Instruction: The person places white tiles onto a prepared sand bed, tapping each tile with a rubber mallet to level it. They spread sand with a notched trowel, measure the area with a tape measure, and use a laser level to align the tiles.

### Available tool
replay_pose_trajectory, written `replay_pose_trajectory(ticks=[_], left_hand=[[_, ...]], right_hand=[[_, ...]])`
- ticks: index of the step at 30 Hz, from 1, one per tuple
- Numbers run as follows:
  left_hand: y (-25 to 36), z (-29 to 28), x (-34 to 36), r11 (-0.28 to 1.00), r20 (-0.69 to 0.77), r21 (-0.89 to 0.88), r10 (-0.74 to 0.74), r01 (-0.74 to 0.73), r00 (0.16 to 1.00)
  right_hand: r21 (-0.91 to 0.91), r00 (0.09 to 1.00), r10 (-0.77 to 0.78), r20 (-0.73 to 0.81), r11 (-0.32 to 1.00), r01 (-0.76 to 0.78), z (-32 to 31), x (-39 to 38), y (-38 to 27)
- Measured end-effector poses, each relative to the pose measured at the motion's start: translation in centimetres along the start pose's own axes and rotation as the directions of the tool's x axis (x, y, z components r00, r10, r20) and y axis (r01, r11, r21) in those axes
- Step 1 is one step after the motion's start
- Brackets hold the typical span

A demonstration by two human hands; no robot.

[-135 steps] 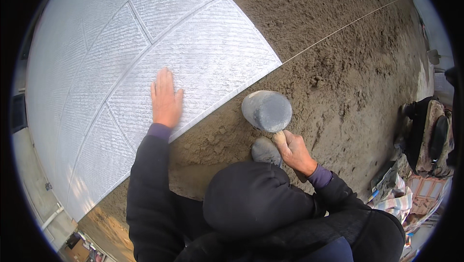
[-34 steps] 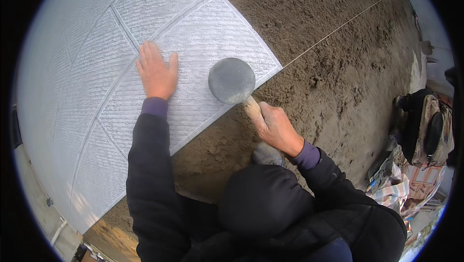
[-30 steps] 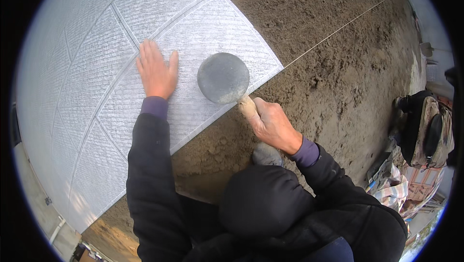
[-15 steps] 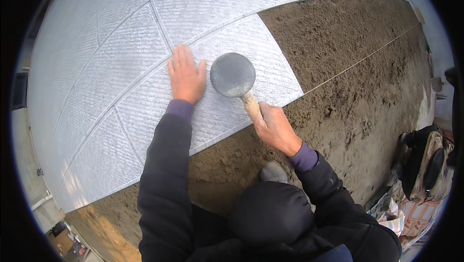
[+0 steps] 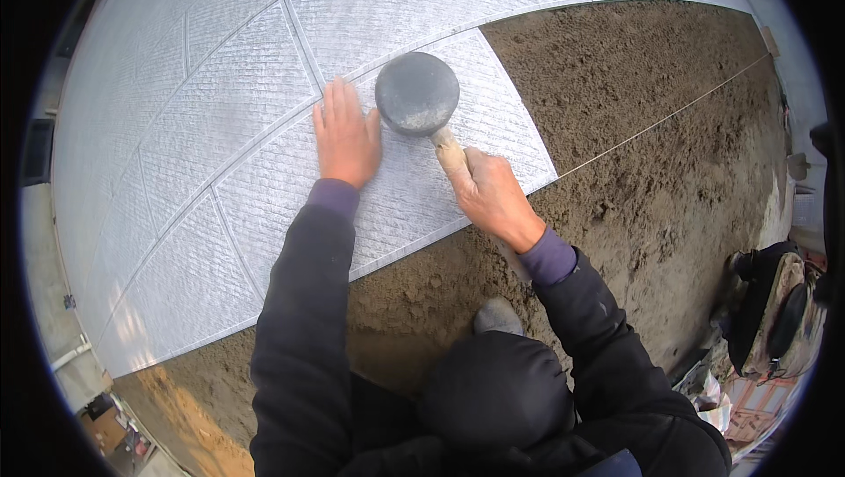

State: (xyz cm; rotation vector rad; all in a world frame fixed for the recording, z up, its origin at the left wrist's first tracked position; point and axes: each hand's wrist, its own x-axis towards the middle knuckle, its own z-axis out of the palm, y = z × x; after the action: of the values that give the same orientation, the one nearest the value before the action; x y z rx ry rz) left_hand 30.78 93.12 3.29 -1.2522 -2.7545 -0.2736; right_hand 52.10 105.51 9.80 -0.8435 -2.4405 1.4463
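Observation:
A rubber mallet (image 5: 417,94) with a round dark-grey head and a pale, worn handle is in my right hand (image 5: 495,193), whose fingers wrap the handle. Its head is over the far part of a light-grey ribbed floor tile (image 5: 422,195); whether it touches the surface I cannot tell. My left hand (image 5: 347,138) lies flat on the same tile near the joint with the neighbouring tiles, fingers stretched toward the far side. This tile's right edge borders the bare mortar bed (image 5: 651,90).
More laid tiles (image 5: 220,94) spread to the left and far side. A taut string (image 5: 660,116) crosses the mortar from the tile's right corner. My shoe (image 5: 498,316) stands on the mortar. A dirty black-and-beige bag (image 5: 766,319) lies at the right, beside packaging.
The mallet head has moved away from me and slightly left, with my right hand following. My left hand remains flat on the tile. The whole view has shifted a little.

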Motion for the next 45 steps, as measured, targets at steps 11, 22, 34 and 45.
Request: replay_pose_trajectory(ticks=[11, 22, 34, 45], left_hand=[[-0.1, 0.2, 0.3, 1.000, -0.047, 0.004, 0.023, -0.023, 0.999], [-1.9, -0.6, -1.2, 0.991, -0.025, -0.102, -0.084, 0.081, 0.996], [-5.9, -0.9, -3.7, 0.964, -0.091, -0.064, -0.265, 0.260, 0.960], [-8.7, -4.0, -7.1, 0.987, 0.048, -0.086, -0.135, 0.138, 0.990]], right_hand=[[-0.116, 0.997, 0.056, 0.048, 0.992, -0.050, 0.2, 0.7, 0.4], [-0.059, 0.998, 0.046, 0.037, 0.997, -0.044, 0.8, 1.3, 1.5], [-0.113, 0.988, -0.128, 0.083, 0.984, 0.137, 4.2, 1.0, -0.5], [-0.091, 0.987, 0.007, 0.161, 0.996, 0.008, 4.3, 1.5, 0.5]])
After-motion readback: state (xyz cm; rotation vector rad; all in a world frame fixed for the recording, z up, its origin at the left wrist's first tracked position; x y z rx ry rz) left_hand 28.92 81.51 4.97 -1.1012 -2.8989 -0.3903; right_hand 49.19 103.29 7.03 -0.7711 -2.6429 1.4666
